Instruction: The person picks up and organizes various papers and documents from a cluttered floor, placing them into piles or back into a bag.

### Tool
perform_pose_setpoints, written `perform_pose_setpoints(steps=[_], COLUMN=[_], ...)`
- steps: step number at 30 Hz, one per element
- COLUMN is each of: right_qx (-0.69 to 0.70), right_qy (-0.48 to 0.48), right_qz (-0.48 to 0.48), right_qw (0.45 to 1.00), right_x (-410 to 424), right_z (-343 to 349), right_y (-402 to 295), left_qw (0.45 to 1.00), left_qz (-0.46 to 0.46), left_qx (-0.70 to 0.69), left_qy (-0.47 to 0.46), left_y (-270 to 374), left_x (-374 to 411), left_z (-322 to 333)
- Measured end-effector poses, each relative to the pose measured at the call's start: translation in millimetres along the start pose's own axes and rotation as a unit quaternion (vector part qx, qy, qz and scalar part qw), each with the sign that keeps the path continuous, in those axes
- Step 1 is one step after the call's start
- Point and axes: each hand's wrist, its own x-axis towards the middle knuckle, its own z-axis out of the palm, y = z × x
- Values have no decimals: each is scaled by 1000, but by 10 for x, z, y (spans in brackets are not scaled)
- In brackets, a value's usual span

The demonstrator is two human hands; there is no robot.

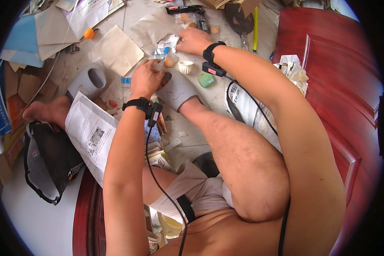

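My left hand (147,78) is above the toe of a grey slipper (176,91), its fingers curled at the edge of a clear plastic wrapper (158,54). Whether they grip the wrapper cannot be told. Farther up, the fingertips of my right hand (195,41) meet a crumpled white scrap (170,42); a firm hold on it is not clear. Between the hands lies a small ribbed tan ball (168,62). A white fluted cup (185,67) and a green plastic piece (206,80) are just below the right hand.
Cardboard and papers (54,30) litter the left side, with an orange ball (89,33) nearby. A black bag (51,156) and a printed sheet (94,134) lie by my left leg. A dark red panel door (332,80) lines the right. Wrist-device cables (161,182) run along my arms.
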Motion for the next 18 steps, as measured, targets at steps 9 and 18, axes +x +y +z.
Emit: perform_pose_setpoints(steps=[9,18], right_qx=[-137,-303], right_qy=[-130,-290], right_qz=[-63,-160], right_qw=[980,894], right_x=[153,-436], right_z=[-787,-274], right_y=[289,365], left_qw=[970,965], left_qz=[95,131], left_qx=[219,217], left_qy=[50,62], left_y=[313,214], left_x=[231,379], left_z=[388,469])
